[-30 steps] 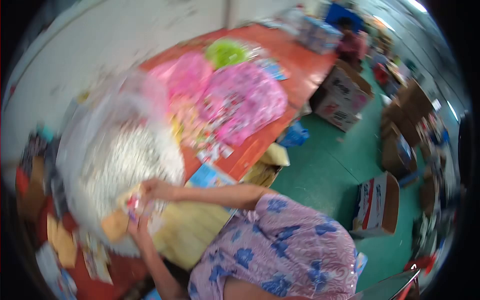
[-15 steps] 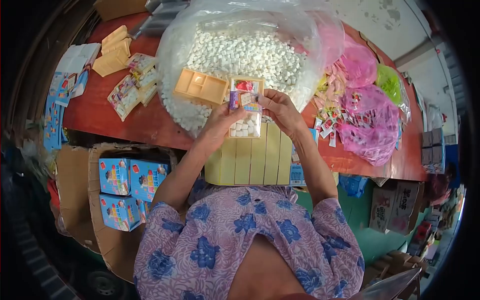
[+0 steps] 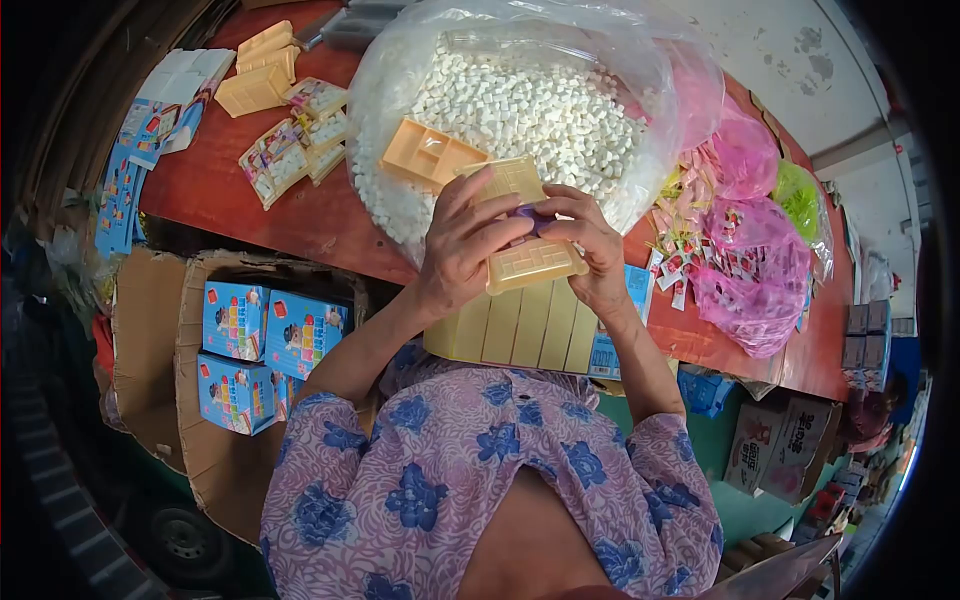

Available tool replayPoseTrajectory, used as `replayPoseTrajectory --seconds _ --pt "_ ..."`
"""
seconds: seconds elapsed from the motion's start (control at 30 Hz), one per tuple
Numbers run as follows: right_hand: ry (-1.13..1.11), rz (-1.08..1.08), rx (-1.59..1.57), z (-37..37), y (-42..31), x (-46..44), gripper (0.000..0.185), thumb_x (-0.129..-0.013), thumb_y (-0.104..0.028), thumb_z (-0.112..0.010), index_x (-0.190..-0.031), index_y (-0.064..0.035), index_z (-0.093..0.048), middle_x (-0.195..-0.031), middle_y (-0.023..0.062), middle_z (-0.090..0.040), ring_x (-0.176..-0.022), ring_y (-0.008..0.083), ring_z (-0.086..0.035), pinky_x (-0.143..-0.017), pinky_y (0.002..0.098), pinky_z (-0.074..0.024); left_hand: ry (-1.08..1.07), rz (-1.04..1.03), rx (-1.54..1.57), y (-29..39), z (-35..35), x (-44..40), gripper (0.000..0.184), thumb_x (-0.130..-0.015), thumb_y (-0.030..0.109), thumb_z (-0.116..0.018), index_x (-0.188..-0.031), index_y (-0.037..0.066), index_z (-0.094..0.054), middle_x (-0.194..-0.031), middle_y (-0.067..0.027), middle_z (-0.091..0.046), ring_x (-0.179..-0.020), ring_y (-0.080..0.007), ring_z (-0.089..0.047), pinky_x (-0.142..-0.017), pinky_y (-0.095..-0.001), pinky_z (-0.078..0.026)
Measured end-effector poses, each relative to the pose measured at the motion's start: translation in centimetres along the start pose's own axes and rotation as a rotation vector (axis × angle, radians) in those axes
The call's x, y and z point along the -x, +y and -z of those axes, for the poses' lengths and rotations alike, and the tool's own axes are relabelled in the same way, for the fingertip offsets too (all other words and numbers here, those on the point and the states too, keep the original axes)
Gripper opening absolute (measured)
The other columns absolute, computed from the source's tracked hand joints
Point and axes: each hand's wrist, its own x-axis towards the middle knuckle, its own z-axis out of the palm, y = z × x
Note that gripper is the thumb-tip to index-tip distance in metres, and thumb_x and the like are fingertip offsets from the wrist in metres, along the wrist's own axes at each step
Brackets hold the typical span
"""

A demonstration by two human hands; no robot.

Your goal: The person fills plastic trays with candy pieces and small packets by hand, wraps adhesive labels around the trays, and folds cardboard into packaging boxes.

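Observation:
My left hand (image 3: pixel 462 245) and my right hand (image 3: pixel 592 243) both grip a cream plastic tray (image 3: pixel 530 266), its moulded underside facing up. A purple band shows around its middle, between my fingers. Beyond the hands, a clear bag (image 3: pixel 385 90) lies open, full of small white pieces (image 3: pixel 530 110). An empty orange compartment tray (image 3: pixel 430 152) rests on the white pieces, up and left of my hands. Under the hands stands a row of pale yellow boxes (image 3: pixel 515 325).
Filled packs (image 3: pixel 275 160) and stacked trays (image 3: pixel 255 90) lie left on the red table (image 3: pixel 190 185). Pink bags (image 3: pixel 755 270) and small sachets (image 3: pixel 675 265) are at right. A carton (image 3: pixel 215 480) with blue boxes (image 3: pixel 235 318) stands lower left. A person (image 3: pixel 868 418) is far right.
The held tray has been turned over, so its underside shows instead of its filled face. My fingers now wrap round its middle. The view has shifted slightly.

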Motion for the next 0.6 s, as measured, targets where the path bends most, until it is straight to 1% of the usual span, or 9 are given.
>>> replayPoseTrajectory --seconds 0.07,0.17,0.27,0.37,0.47,0.6 --pt "-0.003 0.049 0.037 -0.1 -0.2 0.2 0.022 -0.064 -0.005 -0.065 -0.084 -0.0071 -0.058 -0.097 0.0068 -0.056 -0.098 0.0296 -0.05 -0.082 0.0355 -0.0402 -0.004 -0.094 -0.055 0.0 0.5 0.2 0.026 -0.062 0.01 -0.067 -0.088 0.012 -0.062 -0.098 -0.0054 -0.056 -0.105 -0.0296 -0.046 -0.086 -0.0396 -0.038" --pt "-0.027 0.055 0.074 -0.1 -0.6 0.1 0.024 -0.062 -0.007 -0.065 -0.085 -0.0074 -0.059 -0.096 0.0068 -0.057 -0.097 0.0295 -0.051 -0.082 0.0363 -0.0403 0.009 -0.089 -0.017 0.3 0.8 0.0 0.024 -0.062 0.011 -0.067 -0.085 0.012 -0.063 -0.095 -0.0046 -0.058 -0.105 -0.0293 -0.046 -0.085 -0.0389 -0.039" --pt "-0.11 0.113 0.178 0.1 -0.1 0.2 0.027 -0.059 -0.006 -0.065 -0.086 -0.0069 -0.06 -0.095 0.0066 -0.058 -0.095 0.0296 -0.052 -0.081 0.0365 -0.041 -0.09 -0.047 -0.022 0.3 1.2 0.3 0.022 -0.062 0.01 -0.067 -0.083 0.012 -0.063 -0.092 -0.0041 -0.058 -0.105 -0.0295 -0.046 -0.085 -0.0392 -0.04" --pt "-0.11 0.172 0.23 -0.2 -0.1 0.5 0.03 -0.057 -0.006 -0.065 -0.087 -0.0064 -0.06 -0.095 0.0066 -0.058 -0.093 0.0296 -0.053 -0.08 0.0362 -0.0423 -0.061 -0.058 -0.008 0.4 1.1 0.7 0.023 -0.062 0.009 -0.067 -0.085 0.012 -0.062 -0.092 -0.0038 -0.058 -0.105 -0.0296 -0.047 -0.087 -0.0395 -0.039" --pt "-0.024 0.147 0.169 -1.0 -0.4 0.6 0.031 -0.057 -0.006 -0.065 -0.087 -0.0063 -0.059 -0.095 0.0068 -0.058 -0.094 0.03 -0.053 -0.078 0.0362 -0.0433 0.015 -0.029 -0.027 0.5 0.8 0.8 0.023 -0.062 0.01 -0.067 -0.084 0.012 -0.061 -0.096 -0.0051 -0.057 -0.105 -0.031 -0.046 -0.089 -0.0417 -0.037" --pt "-0.001 0.15 0.134 -1.2 -0.3 1.0 0.033 -0.056 -0.005 -0.065 -0.088 -0.0056 -0.058 -0.095 0.0068 -0.058 -0.094 0.0303 -0.053 -0.077 0.0359 -0.0441 0.051 -0.106 -0.077 0.5 1.1 1.0 0.026 -0.06 0.011 -0.069 -0.083 0.012 -0.058 -0.104 -0.0074 -0.053 -0.106 -0.0332 -0.045 -0.089 -0.0447 -0.036"
